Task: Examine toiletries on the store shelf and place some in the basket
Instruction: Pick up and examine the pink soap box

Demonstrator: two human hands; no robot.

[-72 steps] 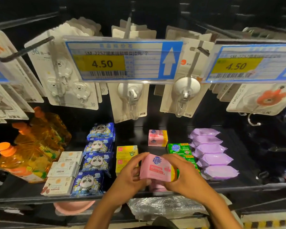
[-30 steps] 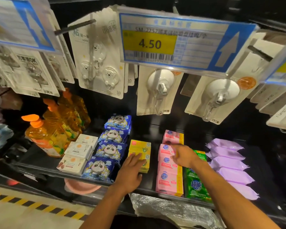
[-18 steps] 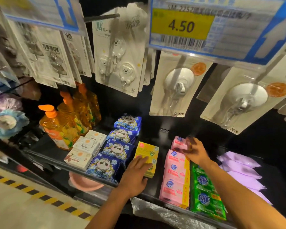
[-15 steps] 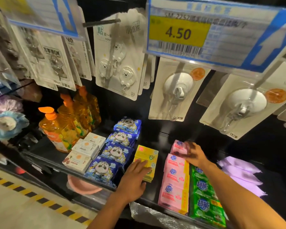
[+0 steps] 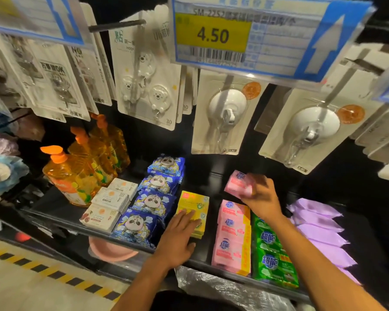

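Seen from the head camera, the right hand (image 5: 262, 199) grasps a pink soap pack (image 5: 238, 184) with its fingers curled round it, holding it tilted at the back end of the pink row (image 5: 231, 239) on the black shelf (image 5: 209, 248). The left hand (image 5: 180, 236) lies with straight fingers on the yellow boxes (image 5: 194, 205) near the shelf's front edge. Green packs (image 5: 273, 254) sit just right of the pink row, and panda packs (image 5: 153, 200) just left of the yellow boxes.

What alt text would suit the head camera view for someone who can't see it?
A person's right hand grips a pink pack at a store shelf, while the left hand rests flat on yellow boxes. Orange bottles, panda packs and green packs sit alongside; hooks hang above.
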